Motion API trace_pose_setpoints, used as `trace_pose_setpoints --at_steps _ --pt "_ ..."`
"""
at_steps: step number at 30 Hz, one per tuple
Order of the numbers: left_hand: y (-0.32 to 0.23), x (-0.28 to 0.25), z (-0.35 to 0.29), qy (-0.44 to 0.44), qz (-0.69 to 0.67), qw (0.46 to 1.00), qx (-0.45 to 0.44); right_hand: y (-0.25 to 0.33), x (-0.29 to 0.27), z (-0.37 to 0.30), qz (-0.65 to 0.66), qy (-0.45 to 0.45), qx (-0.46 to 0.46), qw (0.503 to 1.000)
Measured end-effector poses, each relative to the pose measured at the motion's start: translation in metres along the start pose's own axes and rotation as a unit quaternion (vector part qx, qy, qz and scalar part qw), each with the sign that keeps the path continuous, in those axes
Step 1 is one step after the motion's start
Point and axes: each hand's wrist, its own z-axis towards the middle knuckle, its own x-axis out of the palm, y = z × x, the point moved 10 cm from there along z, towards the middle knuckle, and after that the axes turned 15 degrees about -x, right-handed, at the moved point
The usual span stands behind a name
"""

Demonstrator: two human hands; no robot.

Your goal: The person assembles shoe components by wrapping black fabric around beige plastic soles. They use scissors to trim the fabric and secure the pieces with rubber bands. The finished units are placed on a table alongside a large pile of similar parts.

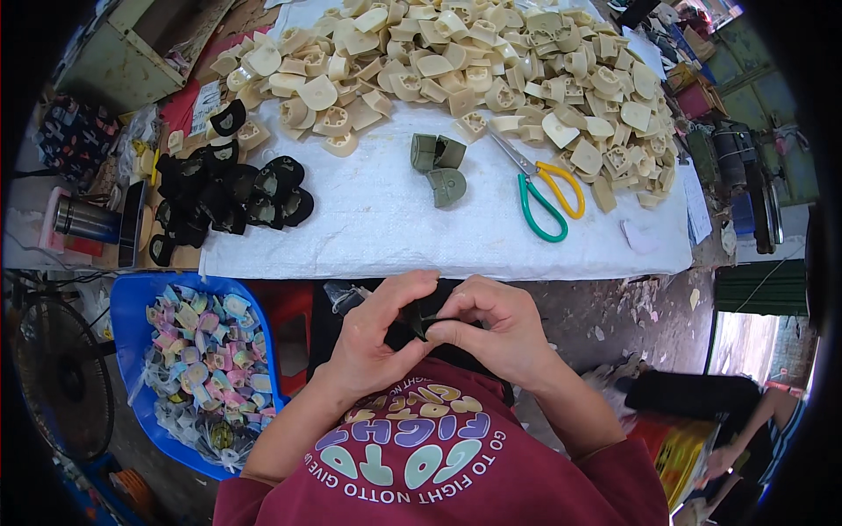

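Note:
My left hand (381,329) and my right hand (491,329) meet just off the front edge of the table. Pinched between their fingertips is a small dark green piece (421,326) of thin, flexible-looking material, its shape largely covered by my fingers. Beyond my hands, three olive-green covered blocks (447,186), like shoe heels, lie together on a white woven sheet (368,237). To their right are scissors (545,195) with one green and one yellow handle, blades slightly apart.
Cream heel-shaped blocks (430,65) are heaped across the table's far side. Black covered ones (210,197) pile up at the left, near a metal flask (86,219). A blue tub (132,333) holds colourful small packets. A fan (66,377) stands left; another person's arm (754,430) shows at right.

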Motion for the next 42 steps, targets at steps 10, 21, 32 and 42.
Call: trace_pose_setpoints --at_steps 10,21,32,42 --pt "-0.014 -0.008 -0.004 -0.072 0.056 0.995 0.043 0.017 0.001 0.009 -0.121 0.008 -0.046 0.992" --pt "0.014 -0.012 -0.003 0.007 -0.327 0.942 -0.068 0.019 -0.001 0.006 -0.056 -0.05 -0.037 0.996" --pt "0.024 -0.012 -0.005 0.023 -0.471 0.873 -0.121 0.003 0.019 0.022 0.155 0.083 -0.125 0.977" --pt "0.044 -0.014 -0.01 0.01 -0.453 0.88 -0.142 0.017 0.01 0.031 0.043 -0.004 -0.083 0.996"
